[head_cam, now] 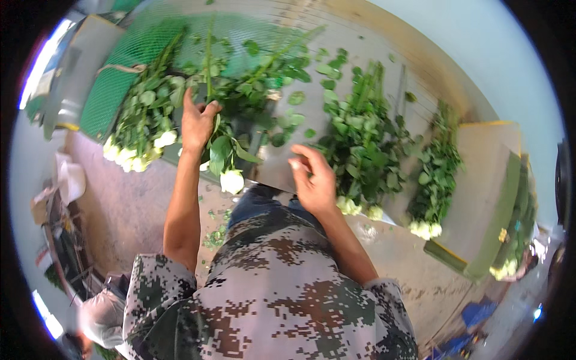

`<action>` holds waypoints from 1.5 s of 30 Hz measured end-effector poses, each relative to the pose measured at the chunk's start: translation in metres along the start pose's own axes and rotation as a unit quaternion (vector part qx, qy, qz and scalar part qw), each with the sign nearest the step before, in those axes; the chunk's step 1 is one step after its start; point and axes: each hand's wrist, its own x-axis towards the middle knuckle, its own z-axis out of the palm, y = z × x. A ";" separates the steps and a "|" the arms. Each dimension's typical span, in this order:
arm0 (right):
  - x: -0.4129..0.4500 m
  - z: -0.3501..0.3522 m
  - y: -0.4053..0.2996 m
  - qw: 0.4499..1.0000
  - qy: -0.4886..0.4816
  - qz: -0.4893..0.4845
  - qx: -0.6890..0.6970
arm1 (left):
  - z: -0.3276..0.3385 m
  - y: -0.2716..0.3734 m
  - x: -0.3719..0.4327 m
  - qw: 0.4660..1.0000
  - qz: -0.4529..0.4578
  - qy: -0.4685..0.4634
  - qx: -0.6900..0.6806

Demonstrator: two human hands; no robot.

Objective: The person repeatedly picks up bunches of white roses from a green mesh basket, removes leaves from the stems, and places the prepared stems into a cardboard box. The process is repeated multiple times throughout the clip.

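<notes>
My left hand is at the stem of a white rose, its thumb across the stem. The bare stem points away from me past the fingertips, and the bloom hangs toward me by the table's near edge. Nothing shows in my right hand, which hovers over the grey table top with thumb and bent fingers apart. Just left of my left hand lies a bunch of white roses, blooms over the edge. A leafy rose bunch lies beyond my right hand.
Farther right lies another white rose bunch, beside a grey panel. Green netting covers the table's left part. Loose leaves litter the top. Another person is at the lower left.
</notes>
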 end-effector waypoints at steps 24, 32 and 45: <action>0.026 -0.007 0.089 0.946 0.006 0.287 0.149 | 0.163 -0.035 -0.053 0.935 0.091 -0.246 0.239; 0.028 -0.022 0.124 0.914 0.032 0.358 0.191 | 0.185 -0.031 -0.060 0.883 0.110 -0.360 0.281; 0.047 0.010 0.112 0.924 0.035 0.379 -0.039 | 0.129 -0.052 -0.075 0.924 0.040 -0.359 0.123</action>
